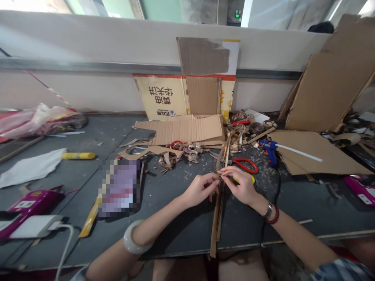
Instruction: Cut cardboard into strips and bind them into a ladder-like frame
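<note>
Narrow brown cardboard strips (215, 234) run lengthwise on the dark table, their lower ends at its front edge. My left hand (202, 189) is closed, with thumb and fingertips pinched at the strips. My right hand (240, 186) is closed too, its fingertips meeting the left ones at the same spot. Both pinch a strip there, though the small part between the fingertips is mostly hidden. Just beyond my right hand lies a red loop handle (246, 165). A yellow handle (249, 178) shows partly behind that hand.
A blue glue gun (271, 153) with a white glue stick lies right. Cardboard scraps (168, 160) and a cut sheet (187, 130) lie behind. Large cardboard (331, 89) leans at right. At left are a blurred phone-like object (121, 187), yellow cutter (89, 218) and purple power strip (32, 207).
</note>
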The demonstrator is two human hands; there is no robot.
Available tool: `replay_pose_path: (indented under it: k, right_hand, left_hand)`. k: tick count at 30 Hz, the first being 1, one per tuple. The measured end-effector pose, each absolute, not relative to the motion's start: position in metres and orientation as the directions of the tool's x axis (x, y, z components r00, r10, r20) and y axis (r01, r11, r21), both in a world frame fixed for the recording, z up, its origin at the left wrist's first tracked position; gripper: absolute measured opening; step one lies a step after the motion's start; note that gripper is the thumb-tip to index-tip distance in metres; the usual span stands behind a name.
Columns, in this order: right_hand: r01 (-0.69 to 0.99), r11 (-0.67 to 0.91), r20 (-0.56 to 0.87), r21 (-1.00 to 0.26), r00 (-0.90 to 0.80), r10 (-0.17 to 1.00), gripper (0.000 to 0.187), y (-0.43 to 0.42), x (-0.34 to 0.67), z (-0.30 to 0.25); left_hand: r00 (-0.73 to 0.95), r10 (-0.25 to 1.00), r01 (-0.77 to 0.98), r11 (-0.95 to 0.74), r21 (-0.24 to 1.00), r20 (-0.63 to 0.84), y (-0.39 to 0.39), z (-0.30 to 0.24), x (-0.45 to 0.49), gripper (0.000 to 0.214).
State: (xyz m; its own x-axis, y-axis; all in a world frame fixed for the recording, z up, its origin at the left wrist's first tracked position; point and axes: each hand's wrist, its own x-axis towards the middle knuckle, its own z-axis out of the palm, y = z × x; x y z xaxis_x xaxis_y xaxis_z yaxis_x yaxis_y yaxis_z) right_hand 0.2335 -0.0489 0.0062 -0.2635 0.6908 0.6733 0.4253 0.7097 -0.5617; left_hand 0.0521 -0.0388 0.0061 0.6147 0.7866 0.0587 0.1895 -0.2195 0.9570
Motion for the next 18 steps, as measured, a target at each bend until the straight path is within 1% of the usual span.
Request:
replay_pose_path:
  k: [9, 14, 18]
  right_hand:
    - [0.422, 0.739, 0.687, -0.525, -0.302, 0.661, 0.011, -0.0487, 0.2357, 0.0019]
    - [0.435, 0.729, 0.671, -0.528, -0.313, 0.672, 0.012, -0.0482, 0.2363, 0.0003]
    - [0.437, 0.728, 0.667, -0.528, -0.317, 0.674, 0.011, -0.0477, 0.2361, 0.0002]
  left_hand:
    - [0.592, 0.803, 0.182, -0.214, 0.960, 0.067, -0.0384, 0.0059, 0.0537, 0.028]
    - [0.613, 0.790, 0.185, -0.183, 0.966, 0.032, -0.0379, 0.0014, 0.0525, 0.029]
    - [0.616, 0.787, 0.196, -0.190, 0.962, 0.030, -0.0384, 0.0026, 0.0514, 0.029]
